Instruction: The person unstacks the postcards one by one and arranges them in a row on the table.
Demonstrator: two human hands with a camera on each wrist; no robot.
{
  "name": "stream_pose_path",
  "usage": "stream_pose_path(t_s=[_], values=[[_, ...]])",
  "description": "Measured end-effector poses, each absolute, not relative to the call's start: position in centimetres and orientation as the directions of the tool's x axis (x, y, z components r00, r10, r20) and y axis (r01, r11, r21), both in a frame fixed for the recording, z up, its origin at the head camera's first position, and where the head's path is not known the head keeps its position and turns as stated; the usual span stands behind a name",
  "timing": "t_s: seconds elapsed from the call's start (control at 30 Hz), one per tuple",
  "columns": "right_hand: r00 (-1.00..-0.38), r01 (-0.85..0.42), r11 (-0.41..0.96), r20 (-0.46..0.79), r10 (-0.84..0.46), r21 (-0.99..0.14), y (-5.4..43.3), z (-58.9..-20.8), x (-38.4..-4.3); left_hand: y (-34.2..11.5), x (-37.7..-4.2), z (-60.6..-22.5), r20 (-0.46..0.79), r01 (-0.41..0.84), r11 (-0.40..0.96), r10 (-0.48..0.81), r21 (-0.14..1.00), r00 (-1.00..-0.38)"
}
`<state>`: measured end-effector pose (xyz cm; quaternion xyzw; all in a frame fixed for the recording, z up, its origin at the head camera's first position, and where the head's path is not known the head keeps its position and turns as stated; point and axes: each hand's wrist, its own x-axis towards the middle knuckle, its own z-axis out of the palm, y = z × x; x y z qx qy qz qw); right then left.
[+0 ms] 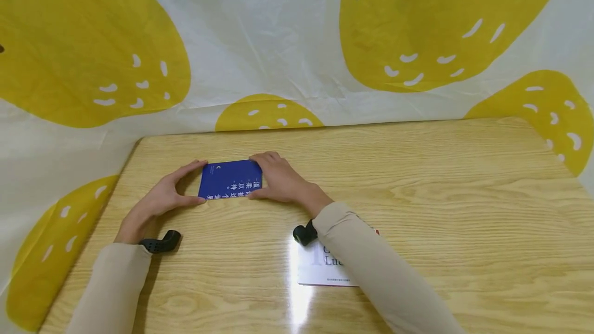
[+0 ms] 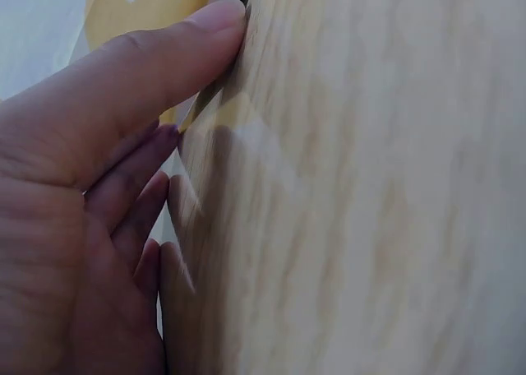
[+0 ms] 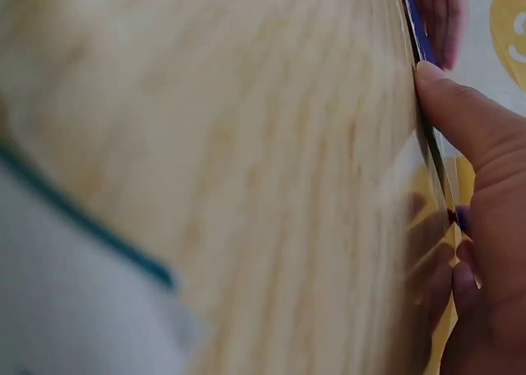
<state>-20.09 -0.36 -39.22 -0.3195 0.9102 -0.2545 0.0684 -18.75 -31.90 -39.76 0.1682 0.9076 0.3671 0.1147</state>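
Could skid on the glossy counter (image 1: 464, 195) if pushed unevenly. Crossing over the white book (image 1: 313, 272) with the right sleeve (image 1: 385, 272), could snag and drag it on pulling back. Spanning wide with the left hand (image 1: 162, 195), pinching the left corners between thumb and fingertips; holding the right corners likewise with the right hand (image 1: 283, 179). Could tilt or drop the blue book (image 1: 227, 177), set between both hands toward the counter's back left, by loosening one end first. Could also bump the white book with the right wrist camera (image 1: 304, 234), hanging very near it.

Cannot see the counter's near edge, cut off below in the head view. Cannot read the white book's title in full, covered by the right sleeve. Cannot name the blurred teal-edged shape (image 3: 74, 268) low in the right wrist view. Cannot tell if flat or slightly raised, for the blue book: nearly edge-on in the right wrist view, a sliver in the left.
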Motion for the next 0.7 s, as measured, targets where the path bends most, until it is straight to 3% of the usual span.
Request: stream_pose_path(t_s=[0.2,0.7], values=[[-0.812,-0.520,0.712,0.016,-0.583,-0.472,0.24,-39.44,-20.59,-32.00,-19.05,-39.77,-0.092,0.237,0.682,0.408,0.691,-0.908],[-0.807,-0.526,0.718,0.003,-0.590,-0.456,0.30,-39.38,-20.73,-32.22,-19.18,-40.01,-0.069,0.281,0.668,0.447,0.689,-0.892]])
